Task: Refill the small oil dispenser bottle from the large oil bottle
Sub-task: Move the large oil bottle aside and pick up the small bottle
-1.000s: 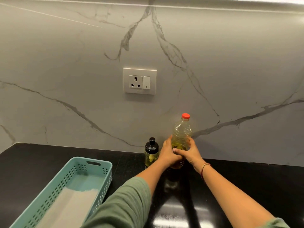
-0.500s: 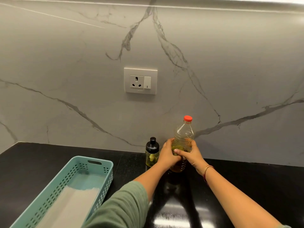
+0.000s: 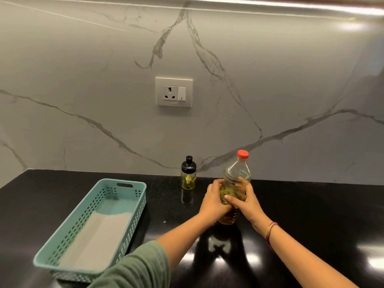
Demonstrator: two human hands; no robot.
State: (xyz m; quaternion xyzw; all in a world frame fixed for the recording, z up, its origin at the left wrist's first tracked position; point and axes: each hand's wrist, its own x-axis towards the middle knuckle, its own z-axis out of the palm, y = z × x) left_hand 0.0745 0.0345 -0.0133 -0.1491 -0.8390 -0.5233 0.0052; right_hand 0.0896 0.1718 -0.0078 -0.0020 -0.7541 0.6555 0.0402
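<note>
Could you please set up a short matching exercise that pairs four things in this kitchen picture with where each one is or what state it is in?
Things:
1. large oil bottle
2. small dispenser bottle
3. basket
4. socket

Places or states:
A. set in the marble wall
B. held in both hands, red cap on
C. on the counter at the left
D. standing alone by the wall, black top on

Pairs: 1-B, 2-D, 3-C, 4-A

large oil bottle [image 3: 236,175] middle: hidden by hands | green sleeve [image 3: 137,267]: cut off below
</note>
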